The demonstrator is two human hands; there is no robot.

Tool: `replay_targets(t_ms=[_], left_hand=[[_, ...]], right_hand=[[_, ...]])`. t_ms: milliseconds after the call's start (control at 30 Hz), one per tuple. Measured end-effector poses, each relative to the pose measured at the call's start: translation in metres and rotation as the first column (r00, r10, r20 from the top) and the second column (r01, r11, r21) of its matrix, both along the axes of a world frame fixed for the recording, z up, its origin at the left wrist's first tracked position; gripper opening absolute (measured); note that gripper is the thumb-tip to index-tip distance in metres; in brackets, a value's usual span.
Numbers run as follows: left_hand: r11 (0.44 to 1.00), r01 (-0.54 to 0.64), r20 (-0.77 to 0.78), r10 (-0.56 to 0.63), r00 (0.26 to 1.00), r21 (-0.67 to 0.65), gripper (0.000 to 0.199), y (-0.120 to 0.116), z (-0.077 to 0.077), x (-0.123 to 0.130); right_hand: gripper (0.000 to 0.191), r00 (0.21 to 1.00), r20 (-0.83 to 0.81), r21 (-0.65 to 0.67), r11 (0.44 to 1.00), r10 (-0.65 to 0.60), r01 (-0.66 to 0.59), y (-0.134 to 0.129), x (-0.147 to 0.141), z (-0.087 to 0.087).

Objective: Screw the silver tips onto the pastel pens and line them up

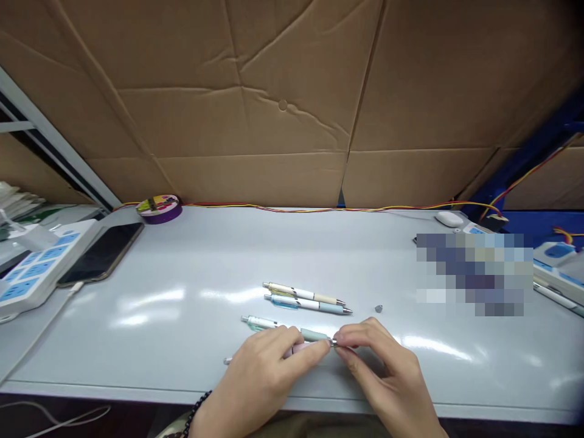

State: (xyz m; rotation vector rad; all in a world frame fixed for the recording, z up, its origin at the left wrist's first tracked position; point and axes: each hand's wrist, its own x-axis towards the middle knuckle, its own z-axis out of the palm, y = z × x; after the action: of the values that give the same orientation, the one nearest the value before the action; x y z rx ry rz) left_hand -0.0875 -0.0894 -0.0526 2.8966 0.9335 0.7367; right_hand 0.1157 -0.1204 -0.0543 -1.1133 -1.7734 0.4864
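Left hand (269, 371), right hand (392, 368) hold one seemingly pink pen (299, 348); three pens (314, 305) beyond.

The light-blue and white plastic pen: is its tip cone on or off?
On: the light-blue pen ends in a silver cone, seated against its blue grip.

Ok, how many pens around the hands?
4. Yellow pen and blue pen side by side, farthest out; green pen just beyond the left hand; pink pen in that hand, mostly covered. More may be hidden underneath.
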Motion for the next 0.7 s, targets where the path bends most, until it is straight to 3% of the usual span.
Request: replay_targets(t_ms=[267, 467, 700], left_hand=[[1.000, 0.000, 0.007, 0.001, 1.000, -0.024, 0.037, 0.0000, -0.0015, 0.0008], [1.000, 0.007, -0.017, -0.007, 1.000, -0.028, 0.040, 0.0007, 0.0015, 0.0018], [1.000, 0.005, -0.002, -0.005, 1.000, -0.007, 0.038, 0.0001, 0.0014, 0.0019]], right_hand=[[0.017, 0.999, 0.023, 0.008, 0.999, 0.039, -0.040, 0.0029, -0.0016, 0.0023], [0.013, 0.999, 0.031, -0.071, 0.997, 0.020, -0.018, 0.0010, -0.0016, -0.0016], [0.015, 1.000, 0.021, 0.009, 1.000, -0.007, 0.007, 0.0013, -0.0027, 0.0016]])
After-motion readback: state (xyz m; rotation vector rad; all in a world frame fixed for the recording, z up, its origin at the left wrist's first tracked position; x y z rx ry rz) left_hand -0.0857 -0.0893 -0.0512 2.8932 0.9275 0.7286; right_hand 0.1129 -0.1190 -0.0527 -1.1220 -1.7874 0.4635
